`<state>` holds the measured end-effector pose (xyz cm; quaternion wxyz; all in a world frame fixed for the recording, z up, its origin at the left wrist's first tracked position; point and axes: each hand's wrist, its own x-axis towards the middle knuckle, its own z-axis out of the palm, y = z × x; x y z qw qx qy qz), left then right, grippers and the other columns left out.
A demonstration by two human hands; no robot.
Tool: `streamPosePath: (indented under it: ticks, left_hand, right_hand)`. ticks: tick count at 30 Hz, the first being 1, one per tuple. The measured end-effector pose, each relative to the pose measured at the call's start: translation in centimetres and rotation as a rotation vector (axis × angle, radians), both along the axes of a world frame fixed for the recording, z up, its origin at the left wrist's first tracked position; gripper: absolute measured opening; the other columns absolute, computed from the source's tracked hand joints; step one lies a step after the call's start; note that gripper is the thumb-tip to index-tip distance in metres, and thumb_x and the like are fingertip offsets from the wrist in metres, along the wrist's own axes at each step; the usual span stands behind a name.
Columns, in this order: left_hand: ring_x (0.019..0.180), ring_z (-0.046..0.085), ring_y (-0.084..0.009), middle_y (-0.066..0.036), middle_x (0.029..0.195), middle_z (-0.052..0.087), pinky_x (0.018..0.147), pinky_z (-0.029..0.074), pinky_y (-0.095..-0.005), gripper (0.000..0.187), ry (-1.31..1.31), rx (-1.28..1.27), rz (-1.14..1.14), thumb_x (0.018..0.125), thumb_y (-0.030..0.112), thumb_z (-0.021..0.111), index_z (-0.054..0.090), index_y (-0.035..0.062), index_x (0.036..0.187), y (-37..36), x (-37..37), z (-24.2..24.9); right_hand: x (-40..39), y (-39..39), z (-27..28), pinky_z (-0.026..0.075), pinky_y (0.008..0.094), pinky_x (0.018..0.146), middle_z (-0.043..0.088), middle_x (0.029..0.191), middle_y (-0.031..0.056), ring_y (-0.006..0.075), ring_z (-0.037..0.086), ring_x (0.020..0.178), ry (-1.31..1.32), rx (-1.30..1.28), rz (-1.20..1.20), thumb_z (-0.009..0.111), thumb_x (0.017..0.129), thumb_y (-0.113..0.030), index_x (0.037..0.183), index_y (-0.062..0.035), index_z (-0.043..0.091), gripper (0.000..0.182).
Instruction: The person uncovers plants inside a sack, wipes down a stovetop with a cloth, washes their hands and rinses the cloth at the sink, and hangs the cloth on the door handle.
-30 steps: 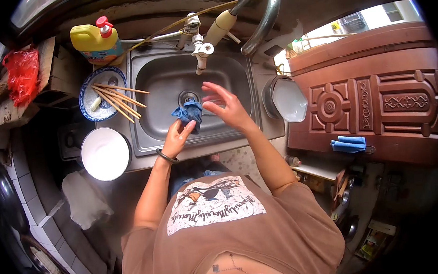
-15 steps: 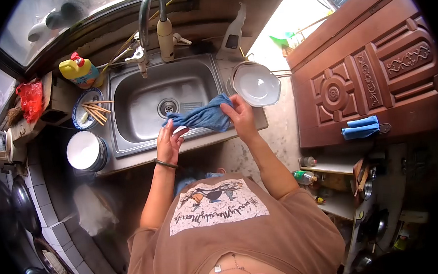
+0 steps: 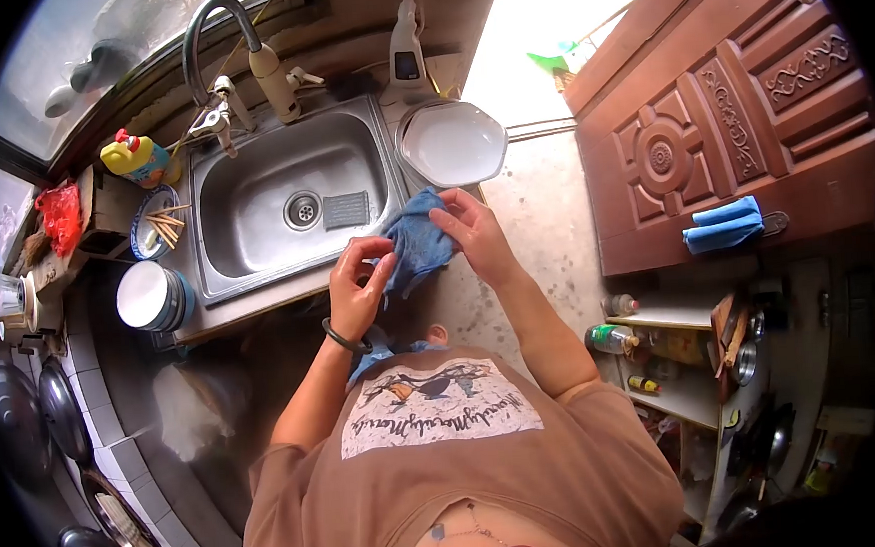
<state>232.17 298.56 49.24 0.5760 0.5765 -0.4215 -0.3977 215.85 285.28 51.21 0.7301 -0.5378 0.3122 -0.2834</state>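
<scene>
A damp-looking blue cloth (image 3: 418,243) hangs between my two hands, just off the sink's front right corner. My right hand (image 3: 473,233) pinches its upper right side between thumb and fingers. On the cloth's left edge, my left hand (image 3: 361,278) has its thumb and fingers curled together, gripping it. Behind them lies the steel sink (image 3: 254,215), with a grey ribbed pad (image 3: 346,210) beside its drain (image 3: 303,211). White dishes (image 3: 455,144) are stacked on the counter right of the sink, close beyond my right hand.
Stacked bowls (image 3: 145,294), a plate with chopsticks (image 3: 161,226) and a yellow bottle (image 3: 135,157) stand left of the sink. A faucet (image 3: 213,37) arches behind it. At right, another blue cloth (image 3: 723,225) hangs on the brown door (image 3: 668,109), above a shelf with bottles (image 3: 612,339).
The cloth, stretched sideways over the sink's front edge before, now hangs more bunched and lower. My hands are closer together, and the view has turned right, away from the sink.
</scene>
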Motion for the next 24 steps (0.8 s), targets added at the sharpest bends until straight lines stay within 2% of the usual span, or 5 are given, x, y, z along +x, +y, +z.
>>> streamPosePath:
  ticks: [5, 7, 10, 15, 24]
  left_hand:
    - [0.094, 0.059, -0.013, -0.007, 0.109, 0.06, 0.084, 0.047, -0.0267, 0.044, 0.363, 0.005, -0.16, 0.087, 0.023, 0.069, 0.052, -0.0017, 0.12, -1.9, 0.8, 1.7]
    - [0.09, 0.059, -0.0114, -0.005, 0.104, 0.061, 0.081, 0.048, -0.0254, 0.039, 0.344, 0.037, -0.108, 0.087, 0.021, 0.068, 0.055, -0.0012, 0.117, -2.6, 2.4, 1.8]
    - [0.085, 0.059, -0.0091, -0.003, 0.095, 0.063, 0.076, 0.048, -0.0231, 0.029, 0.212, -0.003, -0.008, 0.088, 0.017, 0.065, 0.059, -0.0016, 0.11, -3.9, 5.8, 2.3]
    - [0.078, 0.057, -0.0055, 0.0, 0.089, 0.064, 0.07, 0.047, -0.0204, 0.019, 0.204, -0.123, 0.079, 0.092, 0.009, 0.056, 0.061, -0.0024, 0.106, -7.2, 13.7, 4.1]
    - [0.086, 0.058, -0.006, -0.002, 0.096, 0.065, 0.078, 0.045, -0.0198, 0.024, 0.277, -0.159, -0.066, 0.095, 0.013, 0.055, 0.06, -0.003, 0.112, -11.5, 25.0, 8.3]
  right_hand:
    - [1.5, 3.4, 2.0, 0.048, 0.0212, 0.067, 0.066, 0.104, 0.0102, 0.0096, 0.061, 0.082, 0.085, -0.409, 0.052, 0.053, 0.097, -0.026, 0.134, -0.0034, 0.04, 0.045]
    - [2.7, 3.6, 3.0, 0.049, 0.0236, 0.068, 0.062, 0.12, 0.0145, 0.0144, 0.065, 0.085, 0.165, -0.404, 0.199, 0.048, 0.099, -0.03, 0.142, -0.0038, 0.032, 0.053]
    - [5.6, 3.2, 2.3, 0.049, 0.0238, 0.068, 0.062, 0.12, 0.0138, 0.015, 0.066, 0.084, -0.142, -0.181, 0.11, 0.048, 0.099, -0.028, 0.142, -0.0026, 0.031, 0.052]
    - [9.7, 2.7, 2.3, 0.049, 0.0229, 0.067, 0.066, 0.107, 0.0115, 0.0134, 0.066, 0.077, -0.076, -0.253, -0.045, 0.05, 0.098, -0.017, 0.119, 0.0003, 0.054, 0.027]
    - [12.9, 4.0, -2.2, 0.051, 0.0243, 0.064, 0.07, 0.09, 0.0092, 0.0126, 0.067, 0.07, 0.187, -0.296, -0.073, 0.055, 0.093, -0.012, 0.106, 0.0021, 0.061, 0.02]
